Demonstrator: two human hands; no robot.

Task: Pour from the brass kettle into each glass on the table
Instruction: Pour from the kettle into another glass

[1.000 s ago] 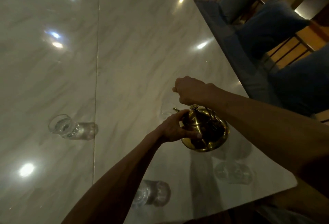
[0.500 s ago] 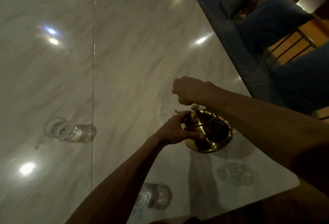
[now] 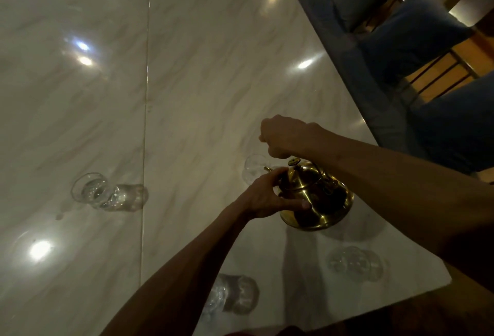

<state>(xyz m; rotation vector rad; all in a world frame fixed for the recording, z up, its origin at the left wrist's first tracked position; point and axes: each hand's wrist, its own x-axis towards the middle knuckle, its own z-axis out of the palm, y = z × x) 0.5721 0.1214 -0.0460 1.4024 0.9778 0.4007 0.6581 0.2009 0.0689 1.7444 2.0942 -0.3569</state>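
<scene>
The brass kettle (image 3: 318, 196) is tilted to the left above the marble table (image 3: 203, 73), its spout over a clear glass (image 3: 254, 168) that my hands partly hide. My right hand (image 3: 286, 135) is closed around the kettle's handle from above. My left hand (image 3: 270, 196) presses against the kettle's body and lid side. Another glass (image 3: 93, 191) stands at the left, one (image 3: 232, 295) near the front edge beside my left forearm, and one (image 3: 355, 263) at the front right.
The table's right edge runs diagonally past a bench with blue-grey cushions (image 3: 411, 33) and a metal-railed back (image 3: 443, 73). A seam (image 3: 146, 95) runs down the tabletop. Bright lamp reflections dot the glossy surface.
The kettle has tipped slightly further toward the glass under its spout, and the view has shifted a little. Both hands keep the same hold.
</scene>
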